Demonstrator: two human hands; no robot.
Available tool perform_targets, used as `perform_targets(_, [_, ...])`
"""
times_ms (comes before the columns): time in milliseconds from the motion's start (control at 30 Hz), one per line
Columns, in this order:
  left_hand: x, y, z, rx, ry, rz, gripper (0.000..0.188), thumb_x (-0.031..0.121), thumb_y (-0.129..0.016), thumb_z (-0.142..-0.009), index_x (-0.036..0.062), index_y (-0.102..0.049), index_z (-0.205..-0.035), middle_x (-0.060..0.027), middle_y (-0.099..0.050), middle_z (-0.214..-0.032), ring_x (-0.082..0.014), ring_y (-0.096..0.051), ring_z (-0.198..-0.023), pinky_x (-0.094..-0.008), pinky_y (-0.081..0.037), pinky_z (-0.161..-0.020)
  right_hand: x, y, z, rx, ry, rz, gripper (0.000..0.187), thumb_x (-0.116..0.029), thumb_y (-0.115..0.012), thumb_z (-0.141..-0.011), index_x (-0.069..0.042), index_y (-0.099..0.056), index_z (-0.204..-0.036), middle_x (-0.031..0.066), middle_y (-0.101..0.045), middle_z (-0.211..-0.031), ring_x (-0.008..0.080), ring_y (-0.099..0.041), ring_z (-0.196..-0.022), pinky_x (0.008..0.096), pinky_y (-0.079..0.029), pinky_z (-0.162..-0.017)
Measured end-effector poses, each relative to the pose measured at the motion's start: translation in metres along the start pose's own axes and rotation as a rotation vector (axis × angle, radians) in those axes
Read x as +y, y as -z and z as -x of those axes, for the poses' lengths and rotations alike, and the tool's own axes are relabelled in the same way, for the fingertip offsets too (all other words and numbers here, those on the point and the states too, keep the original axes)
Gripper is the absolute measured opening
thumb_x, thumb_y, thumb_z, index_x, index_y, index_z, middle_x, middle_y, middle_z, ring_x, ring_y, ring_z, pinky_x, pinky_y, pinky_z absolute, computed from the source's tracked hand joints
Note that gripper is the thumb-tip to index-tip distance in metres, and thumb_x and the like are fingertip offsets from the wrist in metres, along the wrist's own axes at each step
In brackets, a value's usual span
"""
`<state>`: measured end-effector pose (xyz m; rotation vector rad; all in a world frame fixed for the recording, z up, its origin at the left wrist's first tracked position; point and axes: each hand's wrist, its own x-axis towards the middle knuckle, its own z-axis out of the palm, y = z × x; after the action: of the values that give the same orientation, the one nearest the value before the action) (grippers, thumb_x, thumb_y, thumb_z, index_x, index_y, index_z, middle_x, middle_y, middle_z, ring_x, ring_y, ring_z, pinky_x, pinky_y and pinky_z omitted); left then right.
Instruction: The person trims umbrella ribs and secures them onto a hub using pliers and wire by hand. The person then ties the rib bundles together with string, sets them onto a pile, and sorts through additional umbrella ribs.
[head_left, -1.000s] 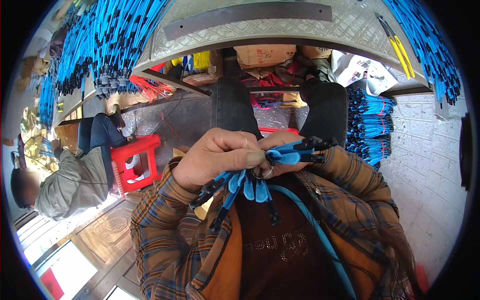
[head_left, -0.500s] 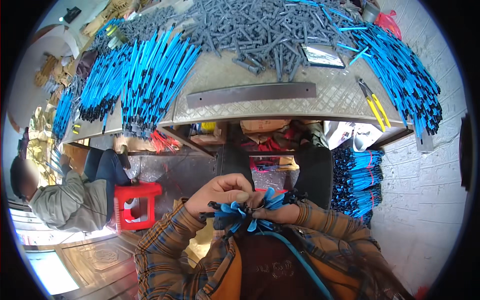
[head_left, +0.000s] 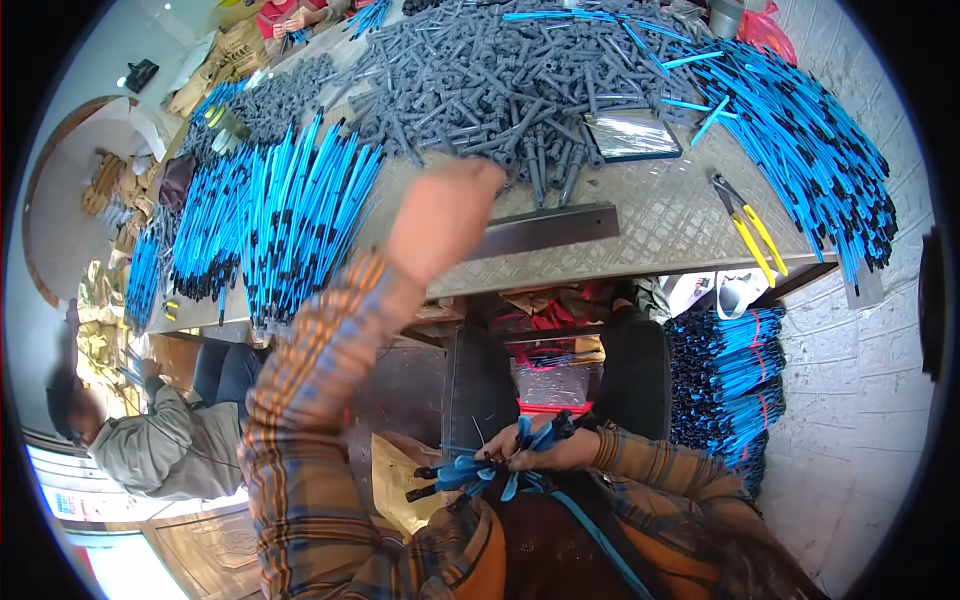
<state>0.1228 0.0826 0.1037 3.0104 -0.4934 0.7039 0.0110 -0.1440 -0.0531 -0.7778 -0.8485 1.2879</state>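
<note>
My right hand (head_left: pixel 558 452) is closed around a bunch of thin blue strips with black ends (head_left: pixel 480 472), held low in front of my chest. A thin wire or tie end seems to stick up from the bunch. Over the table's near edge my left hand (head_left: pixel 445 215) is stretched forward, blurred by motion, its fingers too smeared to read. It is nearest to the heap of grey plastic tube-like pieces (head_left: pixel 480 80) and covers the left end of a dark flat metal bar (head_left: pixel 550 230).
Large bundles of blue strips lie on the table's left (head_left: pixel 300 220) and right (head_left: pixel 800 150). Yellow-handled pliers (head_left: pixel 748 230) and a dark-framed mirror-like plate (head_left: pixel 632 135) rest there too. Tied blue bundles (head_left: pixel 735 370) are stacked below right. A person (head_left: pixel 175 440) sits at left; another's hands (head_left: pixel 295 22) show far off.
My left hand has left the bunch and swung up and forward over the table. My right hand still holds the bunch, slightly lower in view. The whole view has shifted a little.
</note>
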Motion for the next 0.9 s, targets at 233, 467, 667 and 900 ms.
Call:
perform_targets(233, [-0.084,-0.062,-0.026,-0.38,0.192,-0.35,0.009,0.005,-0.051,-0.074,0.0026,-0.052,-0.083,-0.0148,-0.061,-0.076,-0.0309,-0.06,-0.07,-0.0401,-0.048,-0.062,-0.012,0.013,0.004,0.021,-0.052,0.031,0.031,-0.016,-0.061,-0.083,-0.005,-0.057,-0.112,0.0011,-0.058,-0.093,0.0086,-0.053,-0.09,0.0239,-0.043,-0.083])
perform_targets(467, [-0.091,-0.037,-0.004,-0.022,0.312,-0.041,0.021,0.002,-0.054,-0.074,0.0034,-0.052,-0.094,-0.0133,-0.063,-0.078,-0.0267,-0.061,-0.067,-0.0356,-0.048,-0.061,-0.014,0.008,0.003,-0.019,-0.035,0.064,0.015,-0.01,-0.06,-0.082,-0.002,-0.053,-0.092,0.0139,-0.056,-0.106,0.0192,-0.054,-0.098,0.0314,-0.044,-0.084])
perform_targets(667, [0.026,0.037,0.069,-0.132,0.624,1.079,0.03,-0.008,-0.048,-0.077,0.003,-0.052,-0.105,-0.003,-0.059,-0.094,-0.0099,-0.058,-0.079,-0.0214,-0.047,-0.066,-0.015,-0.005,0.011,0.055,0.032,0.009,0.033,-0.015,-0.063,-0.081,-0.004,-0.057,-0.112,0.0033,-0.059,-0.09,0.0101,-0.055,-0.088,0.0249,-0.045,-0.081])
perform_targets(900, [0.091,0.047,0.162,-0.42,0.874,1.57,0.026,-0.006,-0.055,-0.079,0.0001,-0.053,-0.104,-0.0052,-0.058,-0.099,-0.0124,-0.058,-0.086,-0.0236,-0.047,-0.076,-0.025,-0.017,0.001,0.044,-0.016,0.139,0.032,-0.018,-0.064,-0.081,-0.004,-0.058,-0.108,0.0044,-0.061,-0.089,0.0109,-0.056,-0.085,0.026,-0.045,-0.078])
